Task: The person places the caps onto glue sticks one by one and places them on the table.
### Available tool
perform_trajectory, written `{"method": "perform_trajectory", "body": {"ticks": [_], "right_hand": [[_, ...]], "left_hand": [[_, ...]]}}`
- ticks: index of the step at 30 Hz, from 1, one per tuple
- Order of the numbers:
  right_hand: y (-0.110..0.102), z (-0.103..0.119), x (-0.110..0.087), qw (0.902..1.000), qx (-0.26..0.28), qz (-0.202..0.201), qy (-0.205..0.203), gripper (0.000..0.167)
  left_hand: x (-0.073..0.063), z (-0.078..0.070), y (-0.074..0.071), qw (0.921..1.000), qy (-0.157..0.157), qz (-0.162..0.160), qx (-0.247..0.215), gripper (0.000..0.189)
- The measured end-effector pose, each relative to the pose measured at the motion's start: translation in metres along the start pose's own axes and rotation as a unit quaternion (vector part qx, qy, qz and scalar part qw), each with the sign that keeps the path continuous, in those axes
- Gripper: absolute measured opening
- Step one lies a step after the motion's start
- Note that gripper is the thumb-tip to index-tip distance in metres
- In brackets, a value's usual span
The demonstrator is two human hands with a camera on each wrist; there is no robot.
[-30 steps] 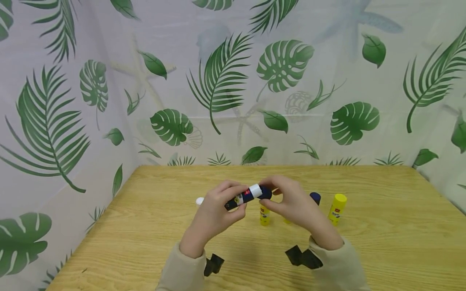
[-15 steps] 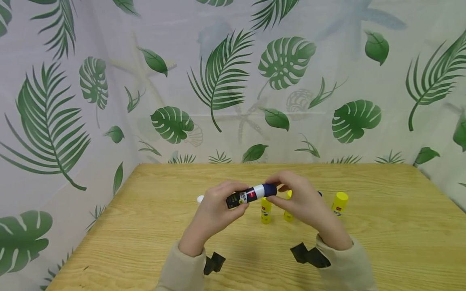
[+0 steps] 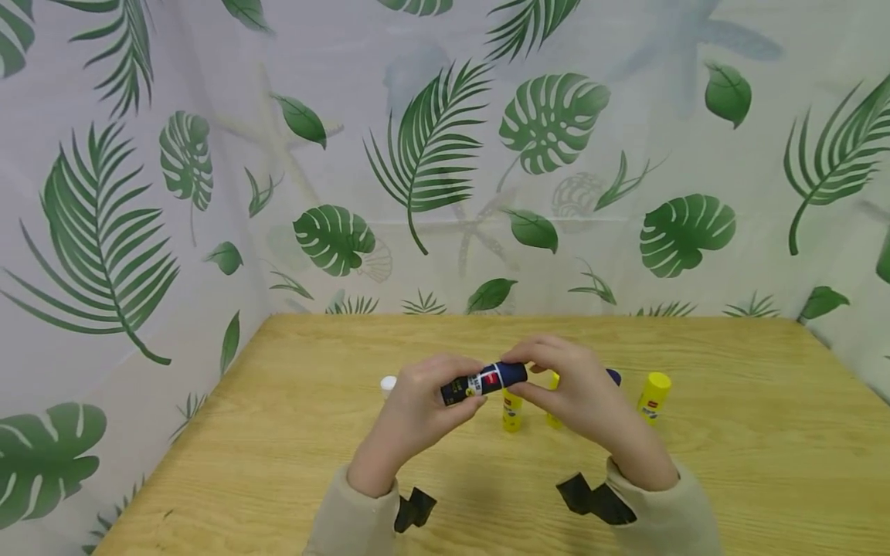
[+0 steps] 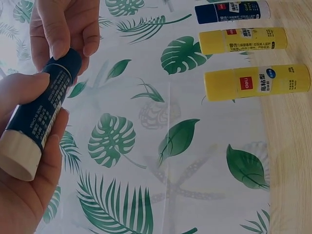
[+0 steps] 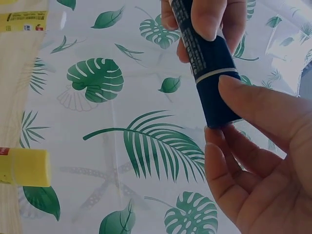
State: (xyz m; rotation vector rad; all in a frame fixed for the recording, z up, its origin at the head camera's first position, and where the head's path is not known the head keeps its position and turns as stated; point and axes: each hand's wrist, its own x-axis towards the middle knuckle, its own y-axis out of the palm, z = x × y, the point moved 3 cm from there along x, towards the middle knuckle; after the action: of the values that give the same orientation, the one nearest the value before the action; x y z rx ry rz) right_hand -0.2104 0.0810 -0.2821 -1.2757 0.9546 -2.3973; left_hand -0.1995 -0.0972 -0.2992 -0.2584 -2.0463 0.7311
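Note:
Above the table, my left hand [image 3: 420,398] grips the body of a dark blue glue stick [image 3: 473,385], held nearly level. My right hand [image 3: 577,390] pinches its dark blue cap [image 3: 513,374] between thumb and fingers. A thin pale ring shows between cap and body in the right wrist view, where the cap [image 5: 217,100] sits in line with the tube. The left wrist view shows the white base [image 4: 19,156] of the tube at my left palm. Parts of the label lie under my left fingers.
Behind the hands stand yellow glue sticks [image 3: 511,413], one [image 3: 654,395] to the right, and a dark blue one [image 4: 234,10] seen in the left wrist view. A white top [image 3: 388,384] is partly hidden by my left hand. A leaf-print cloth [image 3: 445,154] backs the wooden table [image 3: 278,463].
The cap has slid along the tube toward my left hand. The wide white band seen before is now almost covered. Both hands still hold the glue stick.

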Motion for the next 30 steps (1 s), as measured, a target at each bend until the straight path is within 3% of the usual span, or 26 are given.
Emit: {"method": "perform_trajectory", "body": {"ticks": [5, 11, 15, 24, 30], "right_hand": [[-0.003, -0.001, 0.0, 0.9997, 0.019, -0.007, 0.012, 0.029], [-0.006, -0.005, -0.002, 0.9909, 0.128, -0.007, 0.042, 0.025], [-0.006, -0.004, -0.002, 0.9864, 0.157, -0.021, 0.044, 0.023], [-0.005, 0.0, 0.0, 0.986, 0.151, -0.029, 0.065, 0.02], [-0.004, 0.002, 0.001, 0.9919, 0.097, -0.032, 0.076, 0.02]], "left_hand": [[0.002, -0.004, -0.002, 1.0, 0.005, 0.001, 0.005, 0.024], [0.001, -0.015, -0.005, 0.9994, 0.025, -0.022, 0.007, 0.024], [0.002, -0.021, -0.006, 0.9987, 0.032, -0.039, 0.003, 0.024], [0.003, -0.025, -0.008, 0.9973, 0.035, -0.062, 0.014, 0.024], [0.002, -0.021, -0.005, 0.9983, -0.028, -0.051, -0.006, 0.021]]}}
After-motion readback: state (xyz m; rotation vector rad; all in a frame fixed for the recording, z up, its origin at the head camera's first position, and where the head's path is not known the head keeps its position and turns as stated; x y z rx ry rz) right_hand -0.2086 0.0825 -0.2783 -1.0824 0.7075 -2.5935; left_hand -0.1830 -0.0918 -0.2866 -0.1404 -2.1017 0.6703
